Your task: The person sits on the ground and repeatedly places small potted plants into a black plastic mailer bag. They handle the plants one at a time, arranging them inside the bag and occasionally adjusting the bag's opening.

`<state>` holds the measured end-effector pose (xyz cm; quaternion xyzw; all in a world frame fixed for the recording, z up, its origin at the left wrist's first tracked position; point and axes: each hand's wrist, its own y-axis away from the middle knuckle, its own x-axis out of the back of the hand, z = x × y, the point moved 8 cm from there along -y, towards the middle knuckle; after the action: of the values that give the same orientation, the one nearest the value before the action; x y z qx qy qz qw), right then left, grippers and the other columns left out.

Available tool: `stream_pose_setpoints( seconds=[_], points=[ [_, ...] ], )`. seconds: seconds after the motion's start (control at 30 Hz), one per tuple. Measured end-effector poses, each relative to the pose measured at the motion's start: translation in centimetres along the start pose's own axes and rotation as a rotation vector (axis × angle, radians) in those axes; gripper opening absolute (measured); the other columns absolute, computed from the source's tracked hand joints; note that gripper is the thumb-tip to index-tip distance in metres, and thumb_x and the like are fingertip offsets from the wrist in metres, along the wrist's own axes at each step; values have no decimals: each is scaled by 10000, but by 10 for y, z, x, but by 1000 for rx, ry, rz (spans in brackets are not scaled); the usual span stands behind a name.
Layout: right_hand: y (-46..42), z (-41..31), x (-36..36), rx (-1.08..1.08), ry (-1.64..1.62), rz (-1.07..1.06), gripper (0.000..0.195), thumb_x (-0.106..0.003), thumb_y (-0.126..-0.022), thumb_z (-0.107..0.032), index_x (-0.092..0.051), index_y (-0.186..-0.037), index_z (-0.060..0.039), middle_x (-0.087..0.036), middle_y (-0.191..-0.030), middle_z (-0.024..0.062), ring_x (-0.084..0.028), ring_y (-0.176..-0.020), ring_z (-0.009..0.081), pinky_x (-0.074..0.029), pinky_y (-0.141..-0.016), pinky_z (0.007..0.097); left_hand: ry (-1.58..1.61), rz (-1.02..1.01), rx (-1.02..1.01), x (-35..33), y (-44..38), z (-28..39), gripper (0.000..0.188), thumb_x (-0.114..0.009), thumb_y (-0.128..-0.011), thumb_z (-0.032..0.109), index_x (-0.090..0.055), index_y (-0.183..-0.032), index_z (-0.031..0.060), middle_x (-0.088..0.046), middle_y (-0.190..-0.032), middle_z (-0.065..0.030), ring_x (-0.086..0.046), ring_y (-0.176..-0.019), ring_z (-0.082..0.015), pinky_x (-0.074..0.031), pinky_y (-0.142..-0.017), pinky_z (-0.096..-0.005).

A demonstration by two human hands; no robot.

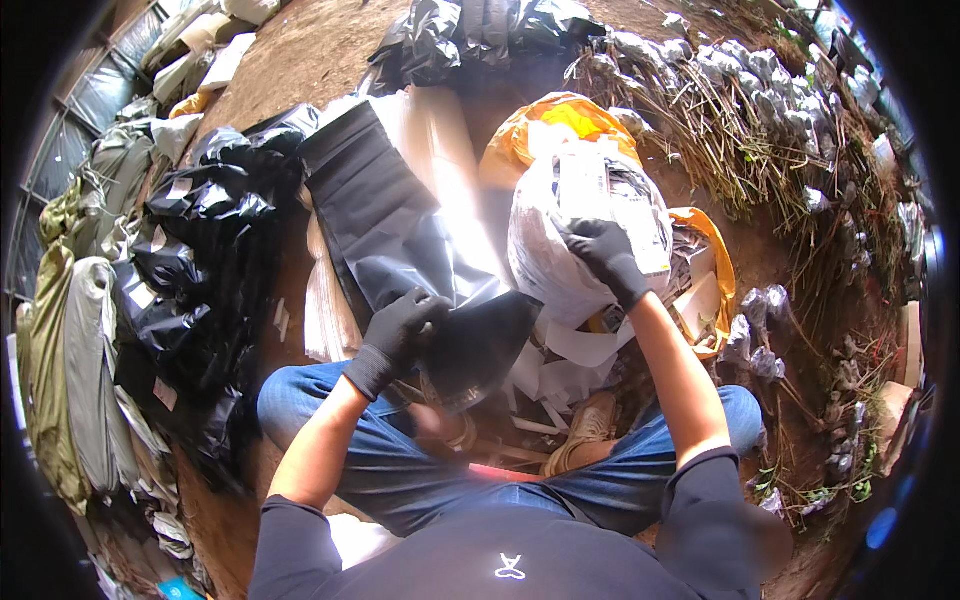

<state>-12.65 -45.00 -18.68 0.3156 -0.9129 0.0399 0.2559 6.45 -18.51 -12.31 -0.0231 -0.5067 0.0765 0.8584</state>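
My left hand, in a dark knit glove, is closed on the near part of a black plastic bag. The bag lies flat and slanting away from me, its near end folded over between my knees. At the right, my gloved right hand reaches over a white plastic sack full of printed paper labels. Its fingertips touch the labels near the sack's left side; whether they pinch one is hidden. Beneath the black bag lies a stack of pale translucent plastic sheets.
An orange sack stands behind the white one, and another orange-rimmed sack holds paper scraps. Filled black bags with tags line the left. Bare-stemmed plants with wrapped ends lie at right. Paper scraps litter the ground before me.
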Motion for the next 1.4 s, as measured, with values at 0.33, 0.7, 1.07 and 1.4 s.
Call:
stream_pose_setpoints(
  seconds=[0.33,0.7,1.07,1.4],
  points=[
    [69,-48,73,124,418,417,303,-743,-897,-352,-767,-1003,-69,-750,-845,124,-741,-793,271,-558,-718,331,21,0,-16,-19,-5,11,126,-612,-942,247,-650,-1020,155,-689,-890,-119,-690,-814,-347,-534,-696,-434],
    [190,-117,-97,481,-38,-259,406,-624,-985,-247,-570,-1346,-68,-604,-1315,133,-597,-1157,201,-474,-1009,329,481,-119,-3,-15,-12,34,288,-601,-1004,103,-663,-1273,23,-701,-1092,-65,-634,-976,-147,-522,-880,-298],
    [427,87,180,-91,238,904,225,-570,-990,-235,-716,-1093,-98,-739,-1047,127,-698,-942,321,-557,-874,402,143,-31,-229,113,-24,111,420,-581,-973,92,-559,-1382,0,-637,-1291,-88,-597,-1163,-179,-460,-1034,-354],
    [588,432,38,-944,947,276,451,-722,-799,-183,-664,-1223,-326,-657,-1123,90,-638,-1063,282,-527,-815,451,388,-263,106,52,-27,73,562,-570,-872,-117,-523,-1409,42,-647,-1169,-36,-600,-1046,-120,-458,-946,-251]
  ],
)
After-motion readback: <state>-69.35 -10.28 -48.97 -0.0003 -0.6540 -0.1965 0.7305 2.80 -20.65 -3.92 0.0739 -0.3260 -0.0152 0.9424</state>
